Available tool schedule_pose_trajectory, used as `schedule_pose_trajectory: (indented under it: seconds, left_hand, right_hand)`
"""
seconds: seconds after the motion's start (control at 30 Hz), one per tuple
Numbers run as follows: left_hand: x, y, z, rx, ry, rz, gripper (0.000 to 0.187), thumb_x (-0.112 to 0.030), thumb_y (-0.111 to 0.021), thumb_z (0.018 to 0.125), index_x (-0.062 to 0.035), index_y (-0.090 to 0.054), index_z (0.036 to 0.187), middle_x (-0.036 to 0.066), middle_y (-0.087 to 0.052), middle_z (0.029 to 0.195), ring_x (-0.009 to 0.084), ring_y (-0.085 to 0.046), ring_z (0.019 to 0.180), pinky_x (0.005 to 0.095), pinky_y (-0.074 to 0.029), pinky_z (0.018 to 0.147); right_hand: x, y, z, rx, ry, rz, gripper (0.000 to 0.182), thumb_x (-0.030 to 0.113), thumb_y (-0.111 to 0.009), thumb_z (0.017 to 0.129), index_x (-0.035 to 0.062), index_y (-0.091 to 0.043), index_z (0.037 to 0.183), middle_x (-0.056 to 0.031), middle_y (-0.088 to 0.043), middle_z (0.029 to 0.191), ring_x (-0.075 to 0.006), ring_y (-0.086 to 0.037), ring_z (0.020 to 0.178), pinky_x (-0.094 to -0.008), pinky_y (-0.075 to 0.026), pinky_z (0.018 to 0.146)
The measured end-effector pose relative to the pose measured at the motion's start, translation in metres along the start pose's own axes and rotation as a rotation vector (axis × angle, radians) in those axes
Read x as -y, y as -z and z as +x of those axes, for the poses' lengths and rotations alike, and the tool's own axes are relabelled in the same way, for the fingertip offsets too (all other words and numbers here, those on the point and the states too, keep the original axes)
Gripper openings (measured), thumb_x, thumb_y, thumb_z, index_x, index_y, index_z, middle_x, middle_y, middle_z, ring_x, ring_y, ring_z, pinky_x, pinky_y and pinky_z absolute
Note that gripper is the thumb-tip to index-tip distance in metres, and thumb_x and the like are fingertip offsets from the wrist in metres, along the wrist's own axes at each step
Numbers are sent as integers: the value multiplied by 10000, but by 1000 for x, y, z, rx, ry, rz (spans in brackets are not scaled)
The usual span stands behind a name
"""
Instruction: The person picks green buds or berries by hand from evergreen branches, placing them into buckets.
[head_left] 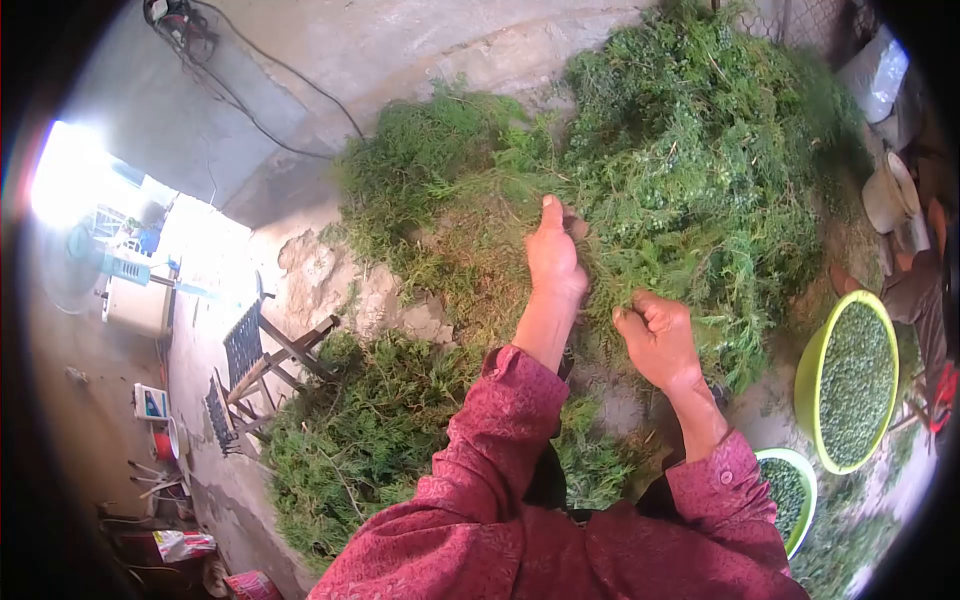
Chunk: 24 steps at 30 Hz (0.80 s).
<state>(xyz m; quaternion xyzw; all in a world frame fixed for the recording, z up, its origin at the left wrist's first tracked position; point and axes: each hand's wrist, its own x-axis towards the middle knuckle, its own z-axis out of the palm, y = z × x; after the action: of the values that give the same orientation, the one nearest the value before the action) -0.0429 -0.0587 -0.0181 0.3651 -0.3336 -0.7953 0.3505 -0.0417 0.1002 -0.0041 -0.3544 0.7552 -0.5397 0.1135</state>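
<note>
A large heap of green feathery branches [690,150] lies on the concrete floor ahead of me. My left hand [553,255] reaches into the heap, fingers closed around a sprig of the greenery. My right hand [657,338] is fisted on another sprig at the heap's near edge, a little nearer to me. Both arms wear dark red patterned sleeves. A second, lower pile of the same branches [360,440] lies to my left, by my left elbow.
A big lime-green basin [806,380] full of small green seeds stands at the right, a smaller green bowl [808,505] of the same below it. A folding chair [262,355] stands at the left, a fan [85,265] beyond it. Cables run along the wall.
</note>
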Motion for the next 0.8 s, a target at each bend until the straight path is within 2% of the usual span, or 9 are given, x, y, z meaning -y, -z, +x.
schedule_pose_trajectory:
  seconds: [0.07,0.13,0.27,0.3,0.47,0.53,0.63,0.7,0.8]
  left_hand:
    - [-3,-1,0,-42,-33,-13,290,-328,-567,824,-43,-545,774,39,-501,728,154,-454,667,296,-398,652]
    - [-4,-2,-2,-44,-84,15,279,-309,-574,822,-38,-545,763,40,-508,728,149,-453,633,292,-401,624]
    - [-2,-5,-8,-21,-65,45,301,-312,-582,818,-17,-548,770,50,-520,725,151,-454,605,295,-404,586]
    - [-1,-5,-8,-10,-46,46,301,-312,-582,818,-17,-548,770,50,-520,725,151,-454,605,295,-404,586]
    - [-18,-11,-15,-81,-45,125,292,-310,-540,842,-24,-524,787,55,-511,742,160,-470,682,304,-417,639]
    - [-19,-5,-7,-127,-53,117,284,-296,-514,859,-21,-525,788,55,-500,736,159,-467,737,307,-399,697]
    - [-14,1,3,-138,-89,147,300,-300,-514,861,-14,-530,774,53,-493,714,161,-465,705,307,-382,716]
    - [-9,-2,2,-157,-105,120,318,-313,-523,855,-8,-536,764,49,-486,687,166,-461,674,312,-368,722]
    - [-8,-7,-3,-155,-100,133,329,-332,-530,848,-16,-545,757,49,-497,687,162,-456,657,310,-365,689]
  right_hand:
    - [-4,-1,0,45,4,85,185,74,-569,744,-4,-440,639,-76,-405,511,-133,-367,463,-290,-337,448]
    - [-1,-3,-1,43,-156,178,185,73,-567,754,-4,-448,635,-65,-395,519,-112,-372,483,-274,-330,453]
    - [12,4,5,-50,-216,246,186,102,-561,771,-1,-475,643,-62,-401,520,-101,-371,494,-270,-324,455]
    - [1,2,6,19,-222,212,187,124,-558,781,0,-496,655,-45,-414,519,-95,-380,499,-266,-329,457]
    - [1,10,5,90,-278,222,204,178,-555,798,3,-535,695,-1,-455,530,-78,-387,493,-248,-326,450]
    - [6,16,6,270,-478,464,181,170,-554,798,28,-553,685,32,-467,542,-57,-391,479,-222,-321,438]
    - [3,21,6,175,-556,598,127,163,-572,794,58,-580,722,38,-482,555,-35,-397,475,-198,-315,427]
    - [1,22,10,127,-564,724,93,154,-615,777,63,-593,770,33,-518,589,-35,-438,493,-190,-361,450]
    - [1,19,13,136,-307,423,224,159,-688,725,14,-587,863,-20,-598,727,-45,-534,622,-199,-449,566]
